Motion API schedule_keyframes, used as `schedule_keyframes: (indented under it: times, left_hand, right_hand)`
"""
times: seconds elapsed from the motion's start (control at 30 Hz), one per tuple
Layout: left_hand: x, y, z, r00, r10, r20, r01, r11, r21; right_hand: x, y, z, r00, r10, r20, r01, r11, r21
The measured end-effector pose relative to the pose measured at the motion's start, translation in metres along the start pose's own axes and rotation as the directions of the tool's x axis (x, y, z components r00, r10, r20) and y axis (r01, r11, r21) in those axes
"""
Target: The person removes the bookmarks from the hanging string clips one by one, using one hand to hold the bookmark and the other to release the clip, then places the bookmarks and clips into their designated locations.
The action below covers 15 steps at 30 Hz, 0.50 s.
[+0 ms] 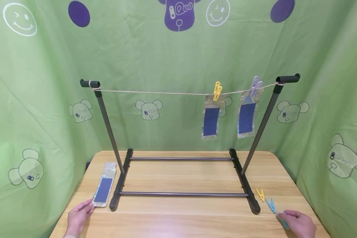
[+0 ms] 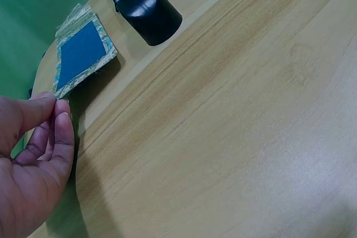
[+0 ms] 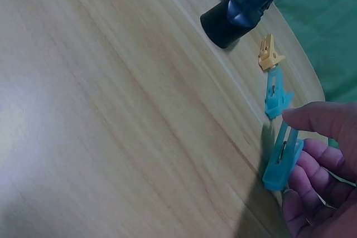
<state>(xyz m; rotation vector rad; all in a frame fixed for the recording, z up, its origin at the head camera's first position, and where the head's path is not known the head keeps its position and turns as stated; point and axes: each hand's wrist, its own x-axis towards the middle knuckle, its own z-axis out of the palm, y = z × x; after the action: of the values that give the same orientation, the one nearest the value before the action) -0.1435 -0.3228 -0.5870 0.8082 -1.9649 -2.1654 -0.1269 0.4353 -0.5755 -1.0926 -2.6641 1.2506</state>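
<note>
- Table (image 1: 178,215), wooden, one: bore rack, loose strip and spare pegs.
- Rack (image 1: 184,194), dark, one: stood upright, a string (image 1: 154,92) tied between its posts, left stretch bare.
- Left hanging strip (image 1: 210,120) and right hanging strip (image 1: 247,119): pegged on the string's right half by a yellow peg (image 1: 217,91) and a lilac peg (image 1: 255,87).
- Loose strip (image 1: 103,190), blue-centred: lay left of the rack's left foot — seemingly the next to be hung.
- Left hand (image 1: 78,216): thumb and fingertips pinched that strip's near corner.
- Right hand (image 1: 300,224): thumb and fingers gripped the held peg (image 3: 282,160), blue.
- Spare blue peg (image 3: 276,96) and spare yellow peg (image 3: 268,54): lay beyond it. Step, as judged: gathering strip and peg together; the next move appeared to call for raising both to the bare string — pinches kept firm.
</note>
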Motion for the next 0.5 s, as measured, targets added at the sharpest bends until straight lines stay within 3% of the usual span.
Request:
schedule_keyframes:
  times: [0.23,0.5]
  left_hand:
    - [0.0010,-0.0009,0.0001,1.000,0.013,-0.004,-0.013,1.000,-0.020]
    - [0.0013,-0.0016,-0.0034,1.000,-0.004,0.014,0.004,1.000,-0.027]
  right_hand:
    - [-0.0004,0.0018,0.0008,1.000,0.007,0.013,-0.007,0.999,-0.032]
    - [-0.0015,-0.0003,0.0029,0.997,0.074,0.038,-0.073,0.997,-0.030]
